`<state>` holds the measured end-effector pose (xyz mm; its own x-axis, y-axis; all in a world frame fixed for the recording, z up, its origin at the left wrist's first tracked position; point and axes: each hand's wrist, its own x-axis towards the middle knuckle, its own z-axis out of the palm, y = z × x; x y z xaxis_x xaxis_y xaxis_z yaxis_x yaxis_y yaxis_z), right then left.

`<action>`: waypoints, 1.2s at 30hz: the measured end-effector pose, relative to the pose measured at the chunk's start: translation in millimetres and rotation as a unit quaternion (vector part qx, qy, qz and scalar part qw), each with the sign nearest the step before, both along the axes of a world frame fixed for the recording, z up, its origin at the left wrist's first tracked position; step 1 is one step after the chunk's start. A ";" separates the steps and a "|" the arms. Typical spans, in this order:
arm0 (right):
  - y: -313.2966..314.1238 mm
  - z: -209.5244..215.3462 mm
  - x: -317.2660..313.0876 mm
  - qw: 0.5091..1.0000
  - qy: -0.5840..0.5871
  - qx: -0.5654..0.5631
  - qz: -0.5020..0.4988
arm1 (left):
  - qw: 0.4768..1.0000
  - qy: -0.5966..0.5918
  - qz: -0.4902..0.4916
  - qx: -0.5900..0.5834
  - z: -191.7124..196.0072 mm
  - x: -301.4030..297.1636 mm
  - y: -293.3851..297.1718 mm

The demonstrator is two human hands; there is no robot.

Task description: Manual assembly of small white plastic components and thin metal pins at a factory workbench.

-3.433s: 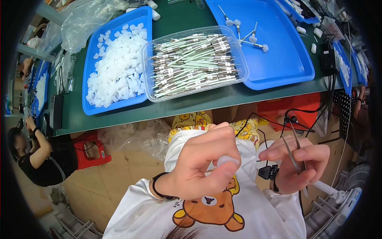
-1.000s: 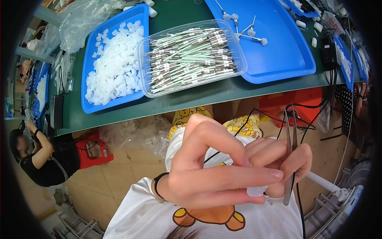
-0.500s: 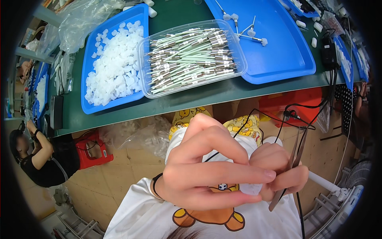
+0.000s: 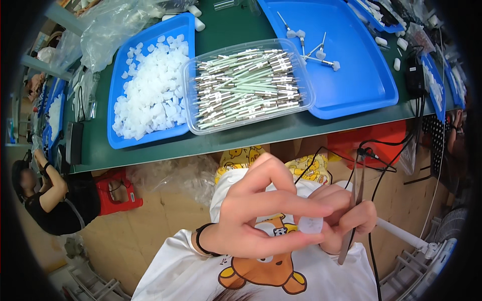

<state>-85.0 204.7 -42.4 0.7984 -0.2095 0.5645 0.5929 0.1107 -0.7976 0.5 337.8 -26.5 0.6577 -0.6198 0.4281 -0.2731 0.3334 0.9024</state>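
Note:
My left hand (image 4: 266,213) is closed at the fingertips on a small translucent white plastic cap (image 4: 310,224), in front of my chest. Just right of it, my right hand (image 4: 344,210) has its fingers curled around metal tweezers (image 4: 358,183), which stand nearly upright. The hands meet at the fingertips, partly hiding what lies between them. Beyond them on the bench, a clear plastic box (image 4: 213,131) is full of thin rods in pale green, brown and white. To its left, a blue tray (image 4: 114,143) bears a heap of similar white plastic pieces (image 4: 150,95).
A second blue tray (image 4: 359,93) at the right holds several rods with white ends (image 4: 320,54). Black cables (image 4: 371,200) hang beside my right hand. Red stools (image 4: 118,193) stand below the green bench (image 4: 165,156). Another person (image 4: 55,195) sits at the far left.
My left fingers have spread apart somewhat, showing more of the white cap. My right hand has shifted slightly left and up, and the tweezers stand more upright. The bench appears slightly lower in view.

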 end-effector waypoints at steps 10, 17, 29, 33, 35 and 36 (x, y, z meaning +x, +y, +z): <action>-47.5 0.3 63.8 0.891 0.199 -0.207 -0.351 | 0.978 0.168 0.067 -0.099 -11.3 17.9 26.1; -132.2 -7.1 123.1 0.832 0.213 -0.415 -0.299 | 0.981 0.184 0.045 -0.049 -6.1 22.8 24.8; -101.9 31.1 97.4 0.906 0.141 -0.295 -0.268 | 0.974 0.228 0.002 0.014 -1.2 19.8 -1.3; -84.8 45.6 79.6 0.919 0.111 -0.277 -0.259 | 0.975 0.219 -0.010 0.033 6.1 17.5 -8.2; -79.7 44.9 72.8 0.929 0.078 -0.260 -0.251 | 0.977 0.209 -0.012 0.036 6.6 16.1 -10.9; -76.7 44.8 68.8 0.934 0.061 -0.252 -0.247 | 0.979 0.202 -0.013 0.036 6.3 15.8 -12.3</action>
<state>-16.2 128.0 2.4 0.7398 -0.3016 0.6014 0.3727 -0.5605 -0.7395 16.3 325.5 -20.2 0.7475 -0.6581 0.0902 0.1197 0.2671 0.9562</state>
